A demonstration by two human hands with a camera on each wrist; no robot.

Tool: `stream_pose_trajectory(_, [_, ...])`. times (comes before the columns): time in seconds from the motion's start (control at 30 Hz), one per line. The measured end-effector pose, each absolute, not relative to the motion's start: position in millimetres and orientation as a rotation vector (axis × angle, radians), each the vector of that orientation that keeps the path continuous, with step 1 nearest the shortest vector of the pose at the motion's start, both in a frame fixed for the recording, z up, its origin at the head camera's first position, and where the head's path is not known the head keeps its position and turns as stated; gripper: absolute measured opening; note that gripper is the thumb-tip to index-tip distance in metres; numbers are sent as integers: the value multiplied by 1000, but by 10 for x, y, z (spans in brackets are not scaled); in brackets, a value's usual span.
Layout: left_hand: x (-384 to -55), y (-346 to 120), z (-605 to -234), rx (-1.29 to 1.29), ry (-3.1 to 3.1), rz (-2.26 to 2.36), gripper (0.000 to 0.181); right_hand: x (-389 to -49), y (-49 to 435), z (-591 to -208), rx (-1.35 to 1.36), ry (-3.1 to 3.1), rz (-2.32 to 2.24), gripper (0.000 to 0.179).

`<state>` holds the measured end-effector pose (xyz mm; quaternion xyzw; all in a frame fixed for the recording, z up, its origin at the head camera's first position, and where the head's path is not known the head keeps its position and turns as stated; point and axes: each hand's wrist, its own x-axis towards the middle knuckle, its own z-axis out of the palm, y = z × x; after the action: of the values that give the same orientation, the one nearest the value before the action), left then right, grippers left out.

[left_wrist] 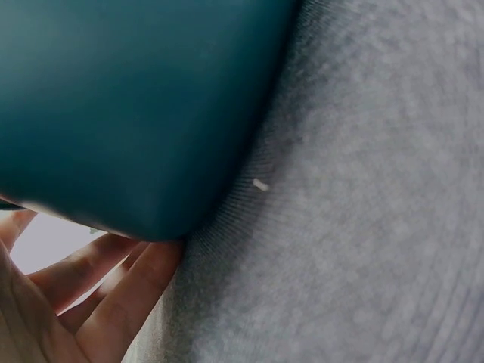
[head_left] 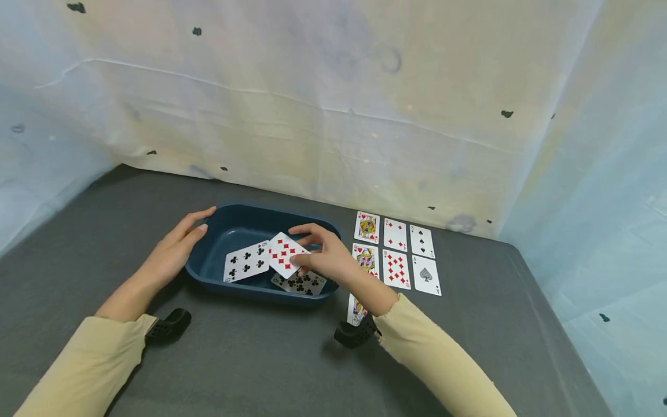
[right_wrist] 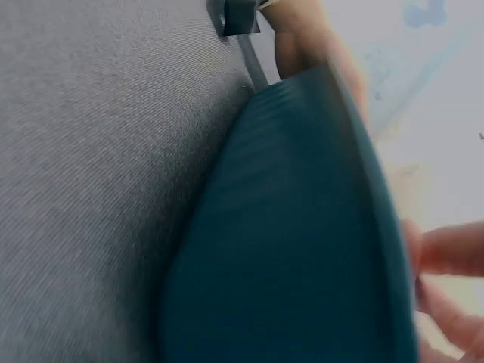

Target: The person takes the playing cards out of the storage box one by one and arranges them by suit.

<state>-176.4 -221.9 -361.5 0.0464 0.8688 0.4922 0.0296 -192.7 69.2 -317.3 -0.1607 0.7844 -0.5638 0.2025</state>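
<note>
A dark blue plastic bin (head_left: pixel 208 278) stands on the table. My left hand (head_left: pixel 174 246) rests against its left end, thumb near the rim; in the left wrist view the fingers (left_wrist: pixel 125 302) touch the outer wall. Over the bin's right part, my right hand (head_left: pixel 325 255) pinches a diamonds playing card (head_left: pixel 281 253) between thumb and fingers. Inside lie a clubs card (head_left: pixel 245 263) and, partly covered, a second clubs card (head_left: pixel 312 285). The right wrist view shows the right fingers (right_wrist: pixel 454 249) beyond the bin wall (right_wrist: pixel 287 227), which hides the cards there.
Right of the bin, playing cards lie face up in rows, among them a ten of diamonds (head_left: pixel 396 269) and an ace of spades (head_left: pixel 427 275). A face card (head_left: pixel 356 311) lies partly under the right forearm. A pale sheet (head_left: pixel 323 127) hangs behind the grey table (head_left: pixel 250 370).
</note>
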Motion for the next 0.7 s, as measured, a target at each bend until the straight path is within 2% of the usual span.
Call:
stream_pose_trajectory(0.23, [-1768, -2226, -3606, 145, 2673, 1504, 55, -1796, 930, -3119, -408, 2204, -1681, 44])
stream_pose_trajectory(0.7, [-1766, -2224, -3599, 114, 2677, 1491, 57, -1540, 1600, -3280, -280, 2350, -1881, 53])
